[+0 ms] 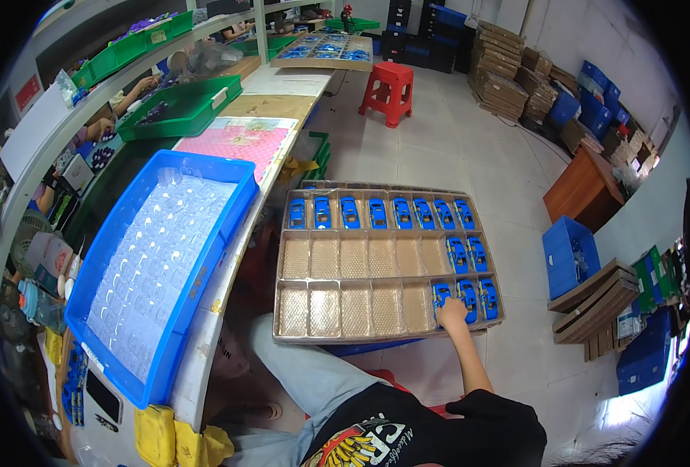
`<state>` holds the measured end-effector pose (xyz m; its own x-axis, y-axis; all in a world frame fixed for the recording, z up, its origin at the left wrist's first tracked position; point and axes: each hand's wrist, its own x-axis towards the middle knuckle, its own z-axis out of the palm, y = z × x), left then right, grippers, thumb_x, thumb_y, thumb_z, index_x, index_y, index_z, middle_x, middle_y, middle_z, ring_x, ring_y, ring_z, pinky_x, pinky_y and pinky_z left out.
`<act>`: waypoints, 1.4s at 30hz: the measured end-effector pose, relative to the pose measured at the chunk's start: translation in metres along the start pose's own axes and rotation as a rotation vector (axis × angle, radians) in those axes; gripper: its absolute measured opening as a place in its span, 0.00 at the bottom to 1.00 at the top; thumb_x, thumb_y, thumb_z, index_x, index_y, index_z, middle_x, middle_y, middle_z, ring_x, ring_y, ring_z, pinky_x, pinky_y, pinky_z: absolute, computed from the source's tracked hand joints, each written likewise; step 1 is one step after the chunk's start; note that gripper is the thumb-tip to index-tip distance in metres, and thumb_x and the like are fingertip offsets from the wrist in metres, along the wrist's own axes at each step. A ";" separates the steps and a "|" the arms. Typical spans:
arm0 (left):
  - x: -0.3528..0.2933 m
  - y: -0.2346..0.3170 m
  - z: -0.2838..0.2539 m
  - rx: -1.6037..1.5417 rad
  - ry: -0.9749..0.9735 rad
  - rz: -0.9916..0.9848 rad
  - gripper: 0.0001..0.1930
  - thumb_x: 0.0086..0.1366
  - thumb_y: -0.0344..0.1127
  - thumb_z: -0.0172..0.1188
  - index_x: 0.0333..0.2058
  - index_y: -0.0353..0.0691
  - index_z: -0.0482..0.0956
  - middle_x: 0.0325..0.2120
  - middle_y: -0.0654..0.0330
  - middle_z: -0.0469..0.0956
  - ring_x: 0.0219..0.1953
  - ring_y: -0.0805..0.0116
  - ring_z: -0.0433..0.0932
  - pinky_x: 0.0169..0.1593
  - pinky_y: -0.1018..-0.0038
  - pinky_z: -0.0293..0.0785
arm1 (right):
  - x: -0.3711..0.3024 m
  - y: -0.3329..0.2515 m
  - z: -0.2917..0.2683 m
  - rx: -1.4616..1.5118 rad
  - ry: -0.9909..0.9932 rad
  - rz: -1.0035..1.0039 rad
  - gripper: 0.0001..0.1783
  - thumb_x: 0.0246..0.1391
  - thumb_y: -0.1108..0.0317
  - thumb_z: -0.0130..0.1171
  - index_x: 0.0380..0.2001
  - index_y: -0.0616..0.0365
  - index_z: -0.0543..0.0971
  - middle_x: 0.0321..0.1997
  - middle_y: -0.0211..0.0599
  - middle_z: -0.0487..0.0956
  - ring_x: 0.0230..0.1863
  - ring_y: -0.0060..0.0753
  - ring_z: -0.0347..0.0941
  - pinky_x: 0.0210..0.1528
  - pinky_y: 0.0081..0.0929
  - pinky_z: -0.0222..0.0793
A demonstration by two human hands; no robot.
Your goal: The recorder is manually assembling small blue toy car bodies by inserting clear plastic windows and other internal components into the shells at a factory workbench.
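The right hand (452, 313) reaches into the compartmented tray (372, 300) at its four o'clock, fingers down at the near end of a blue toy car (441, 291); I cannot tell whether they grip it. Nor can I tell the left hand's state, as it lies out of view. The car is glossy blue with dark windows and small yellow marks, leftmost of three in the nearest row. Matching cars (378, 213) line the far row from ten to two o'clock.
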<state>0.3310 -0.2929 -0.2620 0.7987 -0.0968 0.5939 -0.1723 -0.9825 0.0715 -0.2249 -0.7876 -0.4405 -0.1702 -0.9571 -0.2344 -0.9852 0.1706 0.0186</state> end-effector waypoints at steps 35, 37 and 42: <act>0.079 0.227 0.114 -0.538 -0.488 0.702 0.34 0.40 0.41 0.64 0.46 0.30 0.63 0.34 0.48 0.65 0.38 0.55 0.66 0.42 0.65 0.63 | -0.080 -0.126 -0.088 1.051 -0.136 -0.601 0.26 0.39 0.65 0.60 0.39 0.63 0.60 0.33 0.49 0.72 0.35 0.35 0.71 0.33 0.29 0.67; 0.072 0.240 0.090 -0.592 -0.723 0.468 0.37 0.37 0.40 0.66 0.47 0.30 0.62 0.34 0.49 0.64 0.35 0.58 0.66 0.39 0.68 0.66 | -0.092 -0.142 -0.085 1.196 -0.256 -0.628 0.26 0.40 0.63 0.60 0.40 0.62 0.60 0.35 0.49 0.71 0.36 0.37 0.70 0.35 0.30 0.67; 0.079 0.215 0.112 -0.626 -0.540 0.516 0.35 0.35 0.40 0.68 0.43 0.31 0.65 0.33 0.53 0.63 0.28 0.67 0.66 0.32 0.75 0.67 | -0.136 -0.174 -0.088 1.391 -0.567 -0.795 0.25 0.44 0.70 0.55 0.44 0.61 0.58 0.38 0.45 0.69 0.36 0.27 0.68 0.30 0.19 0.68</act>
<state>0.4215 -0.5294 -0.2890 0.6686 -0.7052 0.2359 -0.7262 -0.5511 0.4110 -0.0321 -0.7079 -0.3267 0.6513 -0.7562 -0.0631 -0.0017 0.0817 -0.9967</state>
